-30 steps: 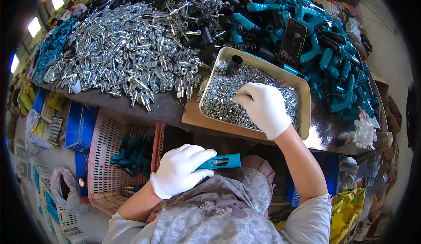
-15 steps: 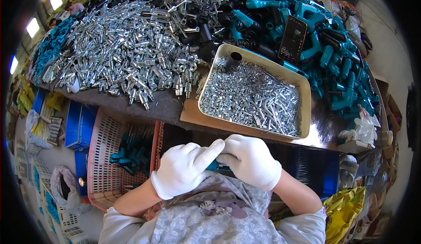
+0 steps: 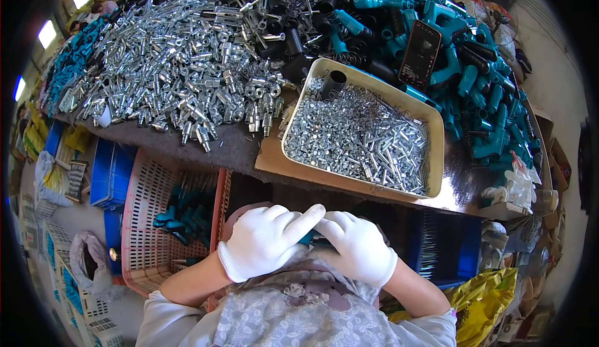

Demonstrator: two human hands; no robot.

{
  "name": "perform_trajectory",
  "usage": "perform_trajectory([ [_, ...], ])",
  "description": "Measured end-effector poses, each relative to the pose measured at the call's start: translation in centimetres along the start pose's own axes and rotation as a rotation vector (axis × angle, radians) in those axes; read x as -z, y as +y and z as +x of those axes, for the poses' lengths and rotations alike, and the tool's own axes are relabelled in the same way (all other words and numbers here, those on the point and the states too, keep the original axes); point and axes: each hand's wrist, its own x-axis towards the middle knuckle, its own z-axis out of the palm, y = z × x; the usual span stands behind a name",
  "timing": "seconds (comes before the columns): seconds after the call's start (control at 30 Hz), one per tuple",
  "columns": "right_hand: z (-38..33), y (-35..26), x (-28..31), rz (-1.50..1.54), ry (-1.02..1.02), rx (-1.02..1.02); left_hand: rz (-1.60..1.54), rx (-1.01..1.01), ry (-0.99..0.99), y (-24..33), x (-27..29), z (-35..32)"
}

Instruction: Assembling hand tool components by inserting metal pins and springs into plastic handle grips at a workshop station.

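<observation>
My left hand (image 3: 263,241) and my right hand (image 3: 357,247), both in white knit gloves, meet close in front of my apron, below the table edge. Between them they grip a teal part (image 3: 308,237), of which only a small piece shows; its kind is hidden by the gloves. The left fingers are wrapped round it, with the thumb stretched toward the right fingertips. Curled over its other side are my right fingers. Just beyond the hands, a cream tray (image 3: 435,153) full of small shiny metal pins stands on the table, with a black tube (image 3: 334,85) in it.
Behind the tray lie heaped metal fittings (image 3: 181,66) and teal gun-shaped bodies (image 3: 499,122), with a phone (image 3: 418,55) propped on them. A pink basket (image 3: 140,222) holding teal pieces stands at left. At right are a blue bin (image 3: 465,247) and a yellow sack (image 3: 483,303).
My right hand has tilted and dropped slightly, its fingers reaching more toward the left thumb. The left hand has barely moved, and both still grip the teal part.
</observation>
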Motion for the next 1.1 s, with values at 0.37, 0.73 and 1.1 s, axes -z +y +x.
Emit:
perform_trajectory([
  [0.37, 1.0, 1.2, 0.3, -0.233, 0.105, 0.3, -0.363, 0.338, -0.07, 1.1, -0.7, -1.0],
  [0.73, 9.3, 5.6, 2.5, -0.666, 0.171, -0.186, -0.542, 0.379, 0.012, 1.3, -0.4, -1.5],
  [1.1, 7.1, 1.4, 3.6, 0.145, 0.573, -0.216, -1.289, 0.758, 0.17, -0.6, 0.5, -1.9],
])
